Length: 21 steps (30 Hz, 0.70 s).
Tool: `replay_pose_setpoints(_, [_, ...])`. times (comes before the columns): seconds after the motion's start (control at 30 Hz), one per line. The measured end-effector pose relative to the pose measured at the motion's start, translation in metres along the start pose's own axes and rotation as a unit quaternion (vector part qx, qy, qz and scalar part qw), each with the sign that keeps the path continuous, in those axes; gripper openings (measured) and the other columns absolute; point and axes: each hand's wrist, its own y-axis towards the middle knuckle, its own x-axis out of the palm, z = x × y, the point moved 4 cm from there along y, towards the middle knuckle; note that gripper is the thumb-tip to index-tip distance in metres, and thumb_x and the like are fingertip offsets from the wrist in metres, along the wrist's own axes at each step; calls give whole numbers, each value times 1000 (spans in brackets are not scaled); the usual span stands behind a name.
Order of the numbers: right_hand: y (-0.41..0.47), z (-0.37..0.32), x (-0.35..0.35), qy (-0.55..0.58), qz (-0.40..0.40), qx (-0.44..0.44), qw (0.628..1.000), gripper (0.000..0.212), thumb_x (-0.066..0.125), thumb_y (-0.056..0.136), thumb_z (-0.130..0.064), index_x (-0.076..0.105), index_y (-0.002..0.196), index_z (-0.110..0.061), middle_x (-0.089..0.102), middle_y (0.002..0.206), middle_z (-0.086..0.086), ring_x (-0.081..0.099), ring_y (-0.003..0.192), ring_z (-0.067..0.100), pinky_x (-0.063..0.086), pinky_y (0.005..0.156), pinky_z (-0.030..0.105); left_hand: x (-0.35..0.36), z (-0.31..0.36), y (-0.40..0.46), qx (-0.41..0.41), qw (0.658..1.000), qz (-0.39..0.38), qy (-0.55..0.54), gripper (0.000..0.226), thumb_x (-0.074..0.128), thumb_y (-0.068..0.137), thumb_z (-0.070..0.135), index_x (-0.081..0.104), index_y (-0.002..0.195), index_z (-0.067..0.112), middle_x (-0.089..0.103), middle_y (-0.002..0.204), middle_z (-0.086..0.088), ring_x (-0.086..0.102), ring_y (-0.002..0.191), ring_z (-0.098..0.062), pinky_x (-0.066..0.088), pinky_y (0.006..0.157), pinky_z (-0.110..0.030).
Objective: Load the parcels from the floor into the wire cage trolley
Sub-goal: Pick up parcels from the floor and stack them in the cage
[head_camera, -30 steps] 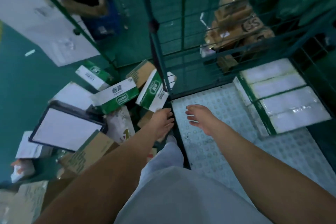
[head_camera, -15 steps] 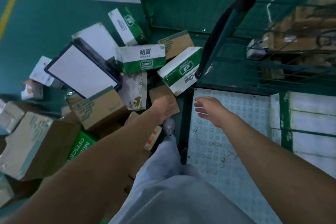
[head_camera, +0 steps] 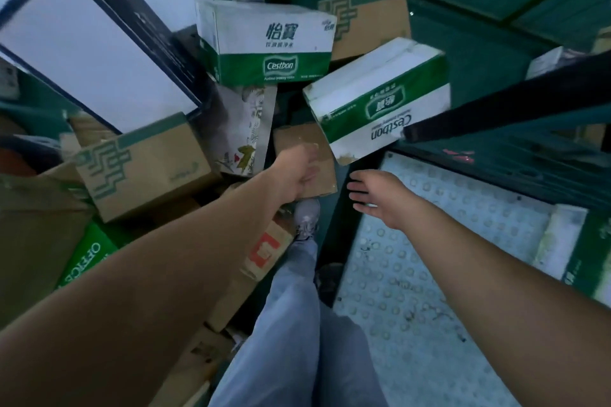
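Note:
Many parcels lie heaped on the green floor to the left. My left hand (head_camera: 297, 172) rests on a small plain brown box (head_camera: 294, 140) at the pile's edge, its fingers hidden on the far side. My right hand (head_camera: 373, 193) hovers open just right of that box, fingers spread, over the edge of the wire cage trolley's studded floor plate (head_camera: 446, 231). A white-and-green Cestbon box (head_camera: 377, 92) leans tilted against the trolley's corner, above both hands. A second Cestbon box (head_camera: 264, 40) stands upright behind it.
A dark padded trolley bar (head_camera: 512, 109) crosses at upper right. White-and-green boxes (head_camera: 578, 251) sit inside the trolley at the right. On the left are a brown box with green pattern (head_camera: 142, 165), a large flat white box (head_camera: 89, 46) and a floral bag (head_camera: 244, 129). My shoe (head_camera: 305, 216) stands between pile and trolley.
The view has swung down and closer to the pile. My left hand has come onto the small brown box, and my right hand has followed toward it from the trolley floor.

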Motion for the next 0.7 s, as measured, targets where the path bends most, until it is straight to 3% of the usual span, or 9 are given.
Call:
replay_pose_setpoints(0.1, [62,-20,19,-19,5,7,1000,15,57,103,-31,63,107,-19,69,115,6,67,103,20,57,76,29,-6,8,63,-4,1000,12,-8,17,58,104,27,64,115,16,66,125,-4,65,109,-23,54,101,-36])
replay_pose_setpoints(0.2, [127,-43,41,-20,21,6,1000,23,59,100,-34,68,107,-14,73,103,6,68,87,20,60,73,30,-6,18,127,-15,1000,1,-6,16,56,104,29,63,103,15,62,93,-2,60,74,-16,53,67,-26])
replay_pose_setpoints(0.27, [170,-59,55,-17,40,7,999,31,60,99,-40,68,108,-12,72,97,5,67,80,20,58,62,29,-4,21,170,-28,1000,-4,9,17,50,106,27,57,94,16,56,83,-1,53,65,-13,47,58,-25])
replay_pose_setpoints(0.33, [202,-72,64,-9,59,3,998,48,62,94,-52,66,121,-13,69,106,4,65,86,22,57,64,31,1,24,199,-43,999,-28,-8,18,42,105,18,57,94,17,57,89,-2,55,71,-15,47,64,-26])
replay_pose_setpoints(0.43, [243,-82,68,-10,106,7,994,62,59,91,-61,61,129,-12,62,111,3,58,92,24,57,88,45,4,22,233,-41,999,-29,-22,13,52,102,23,62,96,19,64,104,-1,61,92,-18,53,83,-32])
replay_pose_setpoints(0.47, [251,-85,67,-13,123,9,992,60,58,93,-62,60,126,-12,63,113,3,57,91,24,55,88,43,5,21,242,-35,999,-27,-22,12,55,102,26,64,97,20,66,108,0,63,97,-19,53,88,-33])
replay_pose_setpoints(0.6, [268,-97,60,-25,179,8,984,56,58,94,-63,62,117,-12,69,108,3,55,76,20,40,58,32,13,26,261,-23,1000,-19,-5,19,58,102,34,67,100,18,70,108,-2,67,108,-22,54,99,-38])
replay_pose_setpoints(0.63, [270,-99,61,-26,189,-3,982,53,59,95,-59,62,116,-11,69,105,3,56,74,20,42,57,31,14,27,263,-17,1000,-16,-4,20,58,102,34,67,101,17,71,109,-3,67,111,-23,54,99,-39])
replay_pose_setpoints(0.7, [274,-105,63,-22,210,-26,977,47,61,98,-50,60,118,-8,64,100,4,58,79,24,56,71,38,16,31,269,-12,1000,-14,-3,22,56,103,34,67,106,15,73,116,-5,69,112,-22,53,97,-37])
